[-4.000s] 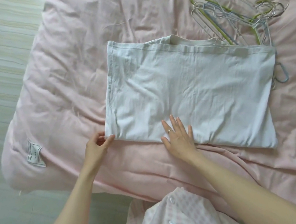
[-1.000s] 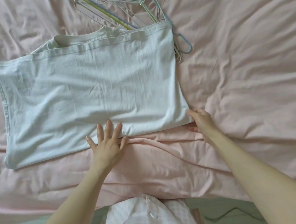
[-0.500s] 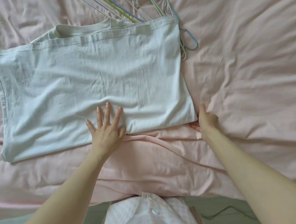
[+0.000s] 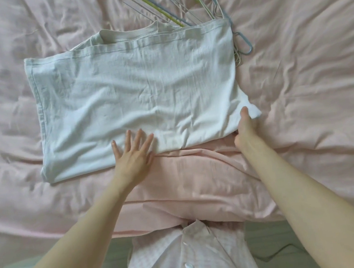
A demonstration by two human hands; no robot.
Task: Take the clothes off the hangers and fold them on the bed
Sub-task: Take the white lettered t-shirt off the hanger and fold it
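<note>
A pale white T-shirt [image 4: 135, 98], folded into a wide rectangle, lies flat on the pink bed cover [image 4: 312, 93], its neckline at the far edge. My left hand [image 4: 133, 156] presses flat with spread fingers on the shirt's near edge, around the middle. My right hand [image 4: 246, 128] pinches the shirt's near right corner, thumb on top and fingers hidden beneath, and that corner is lifted slightly off the cover. A heap of empty wire hangers [image 4: 176, 1] in white, green and blue lies beyond the shirt, partly under its far right corner.
The pink cover is rumpled all around, with a raised fold [image 4: 188, 177] just in front of the shirt. The bed's near edge runs below my arms, with pale floor [image 4: 53, 262] under it. My pink checked shirt front [image 4: 188, 260] fills the bottom centre.
My right hand has taken hold of the shirt's near right corner and raised it a little. The left hand stays pressed on the near edge. The view has shifted slightly.
</note>
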